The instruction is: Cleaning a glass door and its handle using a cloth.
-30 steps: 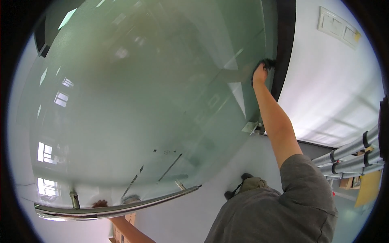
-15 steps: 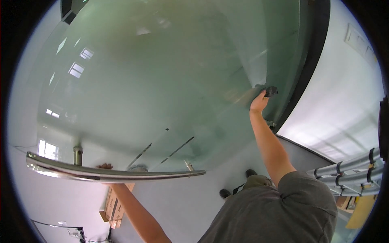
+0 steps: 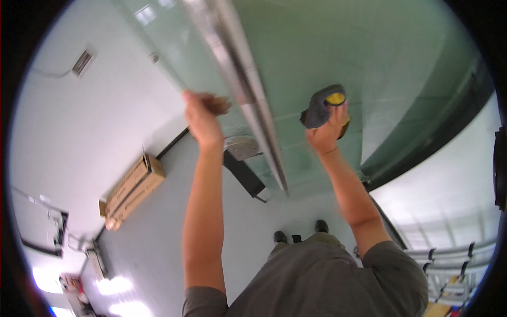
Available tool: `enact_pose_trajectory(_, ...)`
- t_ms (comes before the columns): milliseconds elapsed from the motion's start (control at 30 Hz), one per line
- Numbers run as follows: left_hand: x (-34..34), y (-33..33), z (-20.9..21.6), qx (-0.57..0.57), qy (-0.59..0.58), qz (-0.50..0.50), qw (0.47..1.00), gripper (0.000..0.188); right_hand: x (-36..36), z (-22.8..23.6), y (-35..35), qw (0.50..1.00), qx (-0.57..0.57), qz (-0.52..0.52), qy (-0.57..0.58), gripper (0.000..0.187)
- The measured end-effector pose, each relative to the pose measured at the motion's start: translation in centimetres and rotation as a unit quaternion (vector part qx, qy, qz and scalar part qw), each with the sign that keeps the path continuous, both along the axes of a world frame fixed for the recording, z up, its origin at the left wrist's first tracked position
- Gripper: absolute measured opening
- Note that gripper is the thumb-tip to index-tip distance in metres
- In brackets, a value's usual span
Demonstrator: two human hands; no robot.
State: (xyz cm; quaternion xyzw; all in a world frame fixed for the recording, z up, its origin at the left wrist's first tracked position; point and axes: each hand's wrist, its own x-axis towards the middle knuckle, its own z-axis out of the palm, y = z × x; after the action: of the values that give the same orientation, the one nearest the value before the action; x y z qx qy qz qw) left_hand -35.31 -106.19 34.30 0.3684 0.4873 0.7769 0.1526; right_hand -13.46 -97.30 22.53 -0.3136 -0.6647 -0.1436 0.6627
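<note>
My left hand (image 3: 203, 120) is at the free edge of a greenish glass door (image 3: 296, 47). Its fingers are curled round that edge, partly seen through the glass and slightly blurred. To the right of this hand, a long shiny metal pull handle (image 3: 244, 84) runs slanting down the door. My right hand (image 3: 328, 129) is closed on a dark grey cloth (image 3: 318, 108) with a round yellow part (image 3: 335, 99) showing in it. Hand and cloth are in front of the glass, right of the handle; whether they touch it I cannot tell.
A long cardboard box (image 3: 134, 187) lies on the grey floor (image 3: 153, 253) against the left wall. Near the door's foot are a metal fitting (image 3: 243, 147) and a black plate (image 3: 244, 174). A dark frame (image 3: 422, 158) borders the glass at right; a folded metal ladder (image 3: 449, 259) stands beyond.
The door now appears turned, its handle slanting steeply. My left hand has moved from behind the handle to the glass edge. My right hand has drawn the cloth left from near the frame.
</note>
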Motion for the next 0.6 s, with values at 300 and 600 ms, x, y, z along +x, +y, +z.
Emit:
enact_pose_trajectory(300,-0.6,-2.1,1.0,0.014,0.002,-0.07,0.997,0.062,-1.4,5.4,-1.6,0.96,0.079,-0.003,-0.269,0.035)
enact_pose_trajectory(600,0.2,-2.2,0.9,0.017,-0.011,-0.086,0.996,0.054,-2.5,4.6,-6.0,0.959,-0.068,0.27,0.052,0.038)
